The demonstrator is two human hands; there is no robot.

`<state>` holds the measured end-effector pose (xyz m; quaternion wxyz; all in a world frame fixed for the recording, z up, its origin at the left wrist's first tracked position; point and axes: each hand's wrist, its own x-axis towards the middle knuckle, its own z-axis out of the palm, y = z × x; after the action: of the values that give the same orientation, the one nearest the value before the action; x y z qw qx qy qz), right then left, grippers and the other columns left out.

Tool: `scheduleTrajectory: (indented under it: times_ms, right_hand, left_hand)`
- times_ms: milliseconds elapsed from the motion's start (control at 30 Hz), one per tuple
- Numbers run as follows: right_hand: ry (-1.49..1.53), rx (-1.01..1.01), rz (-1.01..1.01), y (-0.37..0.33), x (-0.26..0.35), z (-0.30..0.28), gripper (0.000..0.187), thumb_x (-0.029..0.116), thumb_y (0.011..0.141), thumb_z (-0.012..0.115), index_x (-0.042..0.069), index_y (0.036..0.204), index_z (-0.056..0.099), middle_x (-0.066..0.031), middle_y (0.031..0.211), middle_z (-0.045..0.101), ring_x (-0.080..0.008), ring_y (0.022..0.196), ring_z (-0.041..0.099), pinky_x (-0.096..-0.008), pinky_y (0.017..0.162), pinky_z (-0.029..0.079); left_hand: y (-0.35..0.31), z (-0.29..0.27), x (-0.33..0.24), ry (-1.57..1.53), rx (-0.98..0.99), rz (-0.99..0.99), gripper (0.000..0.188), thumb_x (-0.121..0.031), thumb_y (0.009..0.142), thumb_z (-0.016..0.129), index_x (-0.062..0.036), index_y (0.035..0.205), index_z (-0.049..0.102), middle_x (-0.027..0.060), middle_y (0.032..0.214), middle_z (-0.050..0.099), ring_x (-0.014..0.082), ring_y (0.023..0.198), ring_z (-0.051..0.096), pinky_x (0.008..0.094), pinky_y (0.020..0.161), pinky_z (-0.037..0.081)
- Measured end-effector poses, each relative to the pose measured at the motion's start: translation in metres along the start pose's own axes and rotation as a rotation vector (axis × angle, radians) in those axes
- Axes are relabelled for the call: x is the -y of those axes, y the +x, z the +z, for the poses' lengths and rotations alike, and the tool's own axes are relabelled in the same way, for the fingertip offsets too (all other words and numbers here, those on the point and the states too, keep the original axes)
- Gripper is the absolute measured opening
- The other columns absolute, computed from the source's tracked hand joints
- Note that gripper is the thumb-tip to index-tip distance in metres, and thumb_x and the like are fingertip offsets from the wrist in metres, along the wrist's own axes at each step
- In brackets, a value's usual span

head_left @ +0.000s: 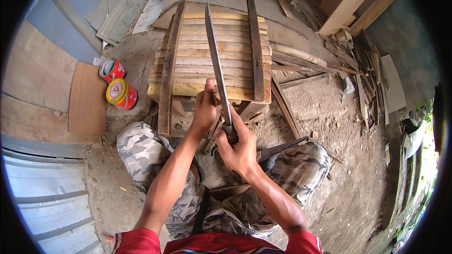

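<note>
My right hand (238,145) is wrapped round the dark handle (230,131) of a long-bladed knife like a machete (215,56). Its narrow grey blade points up and away from me, across the view of the wooden slats. Just left of the blade's lower part, my left hand (204,112) is closed with its thumb up. Something small and brown shows by its fingers, too hidden to name. Beyond both hands lies a row of pale wooden slats (202,59), with a dark wooden bar (170,70) along its left side and another dark bar (255,51) along its right.
Two red paint cans (123,94) stand at the left, the nearer one with a yellow lid. Wood scraps (365,77) are heaped along the right wall. A dark flat blade (285,148) lies by my right knee. Corrugated metal sheet (47,197) is at lower left.
</note>
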<state>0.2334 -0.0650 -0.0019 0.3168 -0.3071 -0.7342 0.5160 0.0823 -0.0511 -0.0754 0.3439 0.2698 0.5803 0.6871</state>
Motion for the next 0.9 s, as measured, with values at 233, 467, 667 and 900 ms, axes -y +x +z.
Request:
scheduleTrajectory:
  times_ms: [233,467,667,900]
  right_hand:
    - [-0.024,-0.009,-0.036,0.000,-0.003,0.002,0.063,0.004,0.090,0.060,0.001,0.150,0.042,0.0024,0.066,0.047,-0.0045,0.058,0.044,-0.0229,0.055,0.040]
    - [-0.011,-0.002,-0.015,0.001,-0.002,0.002,0.064,0.005,0.090,0.060,0.001,0.151,0.041,0.0028,0.067,0.047,-0.0052,0.059,0.045,-0.0232,0.056,0.041]
    - [0.001,0.002,-0.017,0.001,-0.005,0.003,0.064,0.005,0.090,0.060,0.000,0.151,0.041,0.0033,0.067,0.047,-0.0051,0.060,0.046,-0.0230,0.056,0.041]
    - [0.021,-0.010,-0.017,0.000,-0.006,0.004,0.060,0.003,0.091,0.058,-0.001,0.149,0.043,0.0016,0.071,0.052,-0.0039,0.060,0.048,-0.0219,0.056,0.042]
  left_hand:
    - [0.002,-0.003,0.004,0.018,0.026,-0.011,0.067,-0.054,0.109,0.023,-0.0071,0.074,0.057,0.0038,0.064,0.054,0.0151,0.060,0.052,0.0304,0.059,0.044]
    - [0.003,-0.006,0.006,0.064,0.035,-0.016,0.069,-0.055,0.108,0.023,-0.0066,0.073,0.058,0.0041,0.064,0.055,0.0150,0.061,0.053,0.0307,0.060,0.044]
    - [0.001,-0.002,0.001,0.026,0.026,-0.018,0.071,-0.057,0.107,0.024,-0.0066,0.073,0.058,0.0039,0.064,0.055,0.0156,0.062,0.053,0.0307,0.062,0.045]
    - [-0.001,0.000,-0.005,0.027,0.025,-0.031,0.072,-0.060,0.106,0.025,-0.0062,0.071,0.057,0.0040,0.065,0.055,0.0165,0.065,0.054,0.0317,0.066,0.045]
